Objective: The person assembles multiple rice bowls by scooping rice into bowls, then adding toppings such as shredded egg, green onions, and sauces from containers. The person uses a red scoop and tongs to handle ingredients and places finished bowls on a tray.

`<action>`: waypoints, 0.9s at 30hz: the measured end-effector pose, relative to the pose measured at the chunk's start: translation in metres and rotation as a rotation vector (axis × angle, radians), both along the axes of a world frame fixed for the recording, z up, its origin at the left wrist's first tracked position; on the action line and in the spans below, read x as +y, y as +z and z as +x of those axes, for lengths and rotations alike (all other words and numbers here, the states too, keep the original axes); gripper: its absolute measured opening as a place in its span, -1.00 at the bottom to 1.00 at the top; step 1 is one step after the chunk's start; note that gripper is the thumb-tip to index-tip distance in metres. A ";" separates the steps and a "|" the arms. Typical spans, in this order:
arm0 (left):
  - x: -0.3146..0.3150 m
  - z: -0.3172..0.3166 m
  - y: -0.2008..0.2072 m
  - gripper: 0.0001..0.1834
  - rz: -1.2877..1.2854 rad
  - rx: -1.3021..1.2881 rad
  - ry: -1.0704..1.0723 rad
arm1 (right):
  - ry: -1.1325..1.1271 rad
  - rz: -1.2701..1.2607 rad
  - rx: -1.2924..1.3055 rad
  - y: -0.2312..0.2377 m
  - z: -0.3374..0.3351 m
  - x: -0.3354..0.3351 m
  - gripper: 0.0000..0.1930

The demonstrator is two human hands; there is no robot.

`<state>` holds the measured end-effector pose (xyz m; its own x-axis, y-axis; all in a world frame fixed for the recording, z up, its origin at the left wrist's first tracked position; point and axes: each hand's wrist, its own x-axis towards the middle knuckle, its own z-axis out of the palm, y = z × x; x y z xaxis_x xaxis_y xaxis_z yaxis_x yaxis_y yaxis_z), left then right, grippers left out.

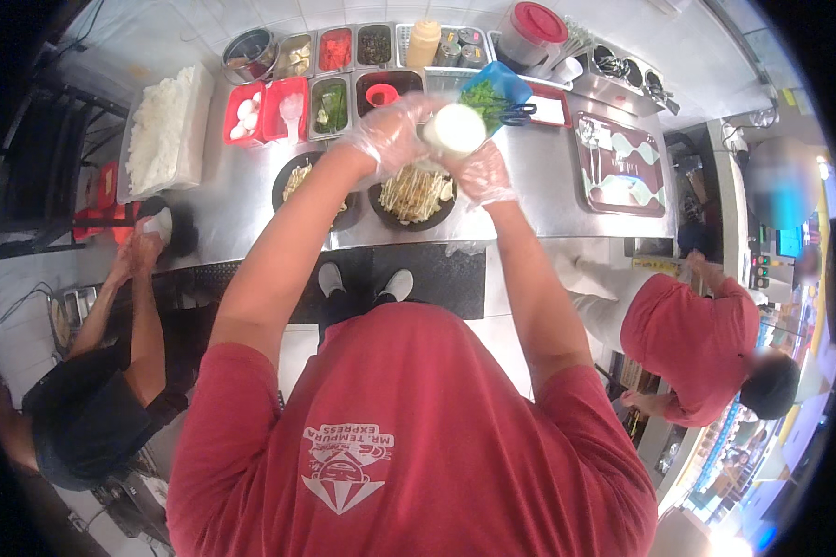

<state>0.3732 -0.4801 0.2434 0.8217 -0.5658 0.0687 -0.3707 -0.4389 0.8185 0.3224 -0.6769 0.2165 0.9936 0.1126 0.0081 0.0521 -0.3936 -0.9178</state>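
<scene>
Both my hands, in clear plastic gloves, are at a white bottle [456, 130] with its round base turned up towards me. My left hand [395, 135] grips it from the left side, and my right hand [480, 172] is closed around its lower right. Most of the bottle's body and its tip are hidden. Below the hands stands a dark bowl of food [411, 197] with pale sauce drizzled in lines over it. A second dark bowl of food [299, 178] is to its left, partly behind my left forearm.
Behind are red bins with eggs [243, 113], a blue container of chopped greens [506, 85], a cream squeeze bottle [424, 44] and a red-lidded jug [535, 28]. A white tub [169, 130] stands left, a tray [620, 167] right. People work at both sides.
</scene>
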 end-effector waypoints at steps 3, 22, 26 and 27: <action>0.016 -0.010 0.060 -0.21 -0.009 -0.119 0.149 | -0.118 0.098 0.004 0.020 0.003 -0.019 -0.53; 0.048 -0.098 -0.062 -0.17 -0.606 0.782 0.144 | -0.302 1.799 0.472 -0.059 -0.041 0.023 -0.40; 0.019 -0.014 -0.045 -0.07 -0.821 0.624 0.158 | -0.297 1.429 0.461 -0.020 0.003 0.077 -0.39; 0.009 -0.003 -0.027 -0.11 -0.985 0.459 0.256 | -0.273 1.354 0.511 -0.018 0.007 0.074 -0.39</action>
